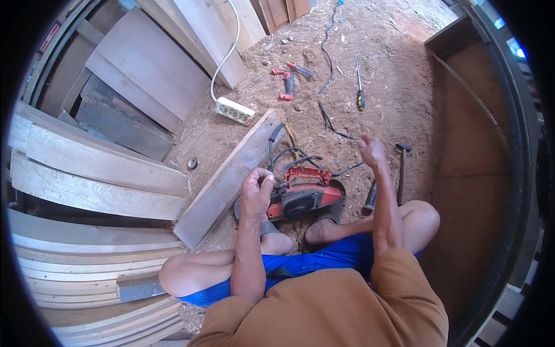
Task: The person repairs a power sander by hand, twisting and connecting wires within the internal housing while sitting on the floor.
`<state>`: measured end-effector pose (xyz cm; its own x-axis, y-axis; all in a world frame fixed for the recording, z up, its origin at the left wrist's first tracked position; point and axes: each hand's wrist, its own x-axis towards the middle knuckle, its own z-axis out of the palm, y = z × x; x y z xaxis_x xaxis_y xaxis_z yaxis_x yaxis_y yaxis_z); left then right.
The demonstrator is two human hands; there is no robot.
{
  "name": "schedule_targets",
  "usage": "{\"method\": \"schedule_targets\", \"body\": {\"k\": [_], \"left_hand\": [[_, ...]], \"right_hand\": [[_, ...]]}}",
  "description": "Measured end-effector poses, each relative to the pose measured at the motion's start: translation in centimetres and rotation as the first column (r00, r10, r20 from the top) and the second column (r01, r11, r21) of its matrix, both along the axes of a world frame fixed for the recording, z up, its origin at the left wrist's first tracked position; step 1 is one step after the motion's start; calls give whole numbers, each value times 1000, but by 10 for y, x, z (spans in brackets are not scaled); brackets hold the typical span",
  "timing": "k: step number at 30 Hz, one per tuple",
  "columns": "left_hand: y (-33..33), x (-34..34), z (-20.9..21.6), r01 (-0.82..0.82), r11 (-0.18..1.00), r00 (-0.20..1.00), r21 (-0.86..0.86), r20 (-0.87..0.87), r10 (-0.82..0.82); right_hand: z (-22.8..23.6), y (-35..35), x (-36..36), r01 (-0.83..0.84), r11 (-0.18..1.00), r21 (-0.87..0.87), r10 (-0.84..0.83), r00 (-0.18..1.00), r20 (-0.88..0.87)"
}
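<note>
A red and black power tool point(303, 199), possibly an electric planer, rests on the ground between my feet. Its red handle section point(306, 173) is at the top, with dark cables and a yellow one around it. My left hand point(257, 188) is closed, fingertips pinched, above the tool's left end. Raised to the tool's right, my right hand point(372, 151) is also closed with its fingers together. A black cord point(328, 118) runs close to its fingertips; I cannot tell whether they grip it. Anything inside either pinch is too small to make out.
A plank point(228, 179) lies left of the tool, near a white power strip point(235, 111) and tape roll point(192, 163). Ahead are a red-black handle-shaped part point(285, 85) and a screwdriver point(361, 98). A hammer point(403, 173) lies right; stacked boards point(98, 179) fill the left.
</note>
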<state>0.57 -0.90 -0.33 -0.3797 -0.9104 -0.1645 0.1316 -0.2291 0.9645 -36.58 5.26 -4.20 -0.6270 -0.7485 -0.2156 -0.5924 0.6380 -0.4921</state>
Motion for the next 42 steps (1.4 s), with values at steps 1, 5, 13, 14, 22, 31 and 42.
{"method": "schedule_targets", "body": {"k": [1,5,13,14,22,31,42], "left_hand": [[0,-1,2,7,999,1000,32,13,-7],[2,7,6,15,999,997,42,72,-18],[3,5,4,82,996,987,-29,144,-77],[2,5,4,98,994,979,-52,182,-87],[2,0,3,157,931,962,-328,263,-70],[5,-4,8,142,928,952,-344,303,-33],[7,-5,19,106,992,962,-73,259,-83]], "right_hand": [[2,-4,23,-103,941,-322,142,985,100],[95,-15,166,-403,731,-551,557,819,140],[76,-8,219,-395,699,-596,527,848,57],[72,-9,219,-383,718,-581,504,862,54],[55,-4,215,236,970,-62,87,-97,991],[72,0,206,120,915,-386,264,547,794],[64,-2,214,-391,641,-660,501,865,-25]]}}
